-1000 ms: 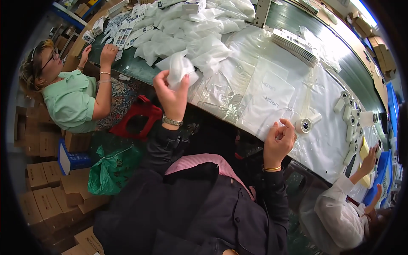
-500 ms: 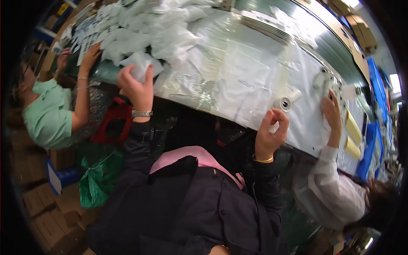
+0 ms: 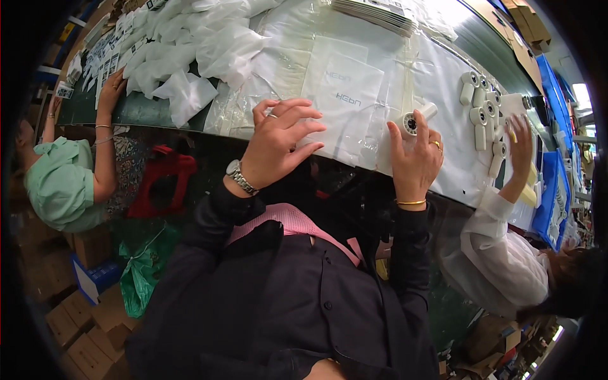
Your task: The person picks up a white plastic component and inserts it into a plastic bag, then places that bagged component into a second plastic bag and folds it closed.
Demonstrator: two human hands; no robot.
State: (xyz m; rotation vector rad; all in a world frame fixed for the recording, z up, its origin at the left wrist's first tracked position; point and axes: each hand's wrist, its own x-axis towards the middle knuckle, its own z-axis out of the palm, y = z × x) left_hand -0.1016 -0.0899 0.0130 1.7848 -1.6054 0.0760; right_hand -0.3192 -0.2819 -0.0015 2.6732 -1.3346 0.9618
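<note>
My left hand hovers at the table's near edge, fingers spread and holding nothing. Just beyond its fingertips lie flat frosted plastic bags with dark print. My right hand has its thumb and index finger around the round, dark-centred end of a white handheld device. That device lies on the table with its handle pointing away to the right; the exact finger contact is partly hidden. A filled frosted bag rests at the front of the heap, left of my left hand.
A heap of filled frosted bags covers the table's far left. Several similar white devices stand in a group at the right, near a co-worker's hand. A stack of flat cards sits at the back. Another co-worker's hand works at the left.
My left hand has let go of the filled bag at the heap and come right, fingers spreading. My right hand has moved forward onto the white device. The right co-worker's hand has opened.
</note>
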